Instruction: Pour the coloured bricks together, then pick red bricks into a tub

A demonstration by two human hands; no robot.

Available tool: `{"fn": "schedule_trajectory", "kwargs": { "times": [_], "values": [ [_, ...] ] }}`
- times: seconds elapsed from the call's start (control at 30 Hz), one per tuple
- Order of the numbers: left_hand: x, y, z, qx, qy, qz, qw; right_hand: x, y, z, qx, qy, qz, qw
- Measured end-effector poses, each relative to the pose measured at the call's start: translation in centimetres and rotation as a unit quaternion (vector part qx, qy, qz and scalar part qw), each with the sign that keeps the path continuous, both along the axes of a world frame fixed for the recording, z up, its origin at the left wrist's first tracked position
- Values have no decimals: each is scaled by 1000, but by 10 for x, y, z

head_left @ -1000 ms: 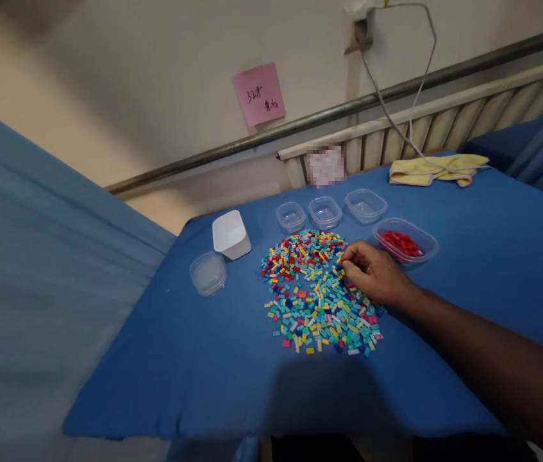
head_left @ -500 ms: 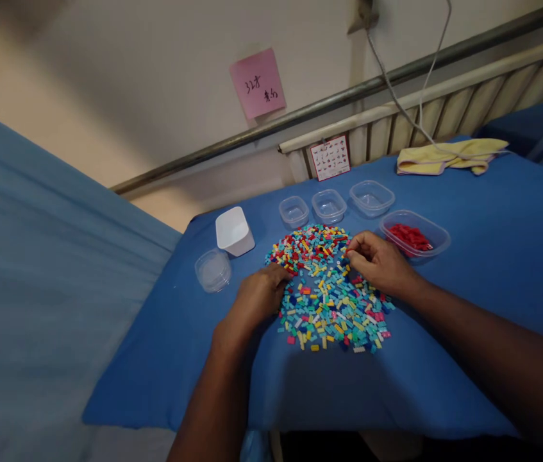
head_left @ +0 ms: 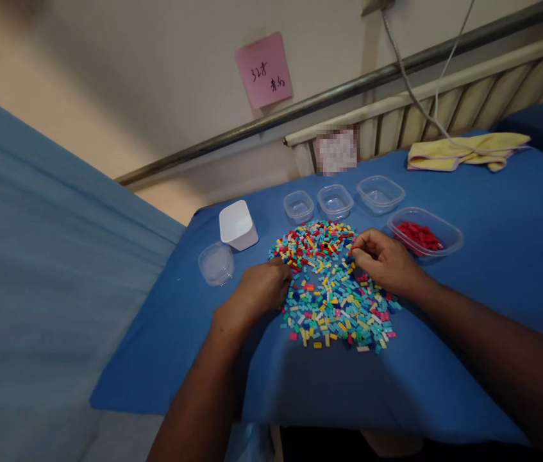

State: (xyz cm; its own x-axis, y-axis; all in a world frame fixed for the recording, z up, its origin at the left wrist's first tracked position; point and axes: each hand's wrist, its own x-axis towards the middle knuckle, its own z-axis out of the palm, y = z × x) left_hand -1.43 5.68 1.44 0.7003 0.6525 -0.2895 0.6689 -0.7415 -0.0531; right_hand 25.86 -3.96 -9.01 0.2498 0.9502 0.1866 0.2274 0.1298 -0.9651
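Observation:
A wide heap of small toy building bricks (head_left: pixel 333 308) in many colours lies spread on the blue cloth. At its left edge is my left hand (head_left: pixel 267 285), fingers curled in and touching the bricks; whatever they hold is hidden. My right hand (head_left: pixel 381 260) is closed in a pinch at the heap's upper right edge, with a bit of red, seemingly a small brick, at the fingertips. Just right of that hand stands a clear plastic container (head_left: pixel 449 240) holding a pile of red bricks (head_left: pixel 418 235).
Behind the heap stand three clear containers (head_left: pixel 299 206). A white tub (head_left: pixel 245 239) and a clear lidded box (head_left: pixel 217 264) are at the left. A yellow cloth (head_left: pixel 468 152) lies at the back right, below a hanging cable (head_left: pixel 413 93). A metal rail (head_left: pixel 233 141) runs along the wall.
The view has shifted slightly, so things appear a little further right and higher. Both hands stay at the heap's edges, my right hand still pinching.

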Motion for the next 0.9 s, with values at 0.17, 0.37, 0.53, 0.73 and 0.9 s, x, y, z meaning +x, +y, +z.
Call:
{"fn": "schedule_trajectory", "kwargs": {
  "times": [0.17,0.37,0.53,0.73,0.9],
  "values": [
    [-5,-6,-3,9,-16,5,1000,0,0,0,2,3,-5,1000],
    [-10,-4,-7,-11,-46,-17,999,-1,-1,0,-1,16,-20,1000],
    [-13,-4,-6,-30,-116,-51,991,-3,-1,0,1,26,-18,999],
    [-3,-8,-7,-46,-66,-91,993,-4,-2,2,-5,25,-8,1000],
    [4,-5,-1,-50,-30,-87,995,-4,0,-2,-5,28,8,1000]
  ]
}}
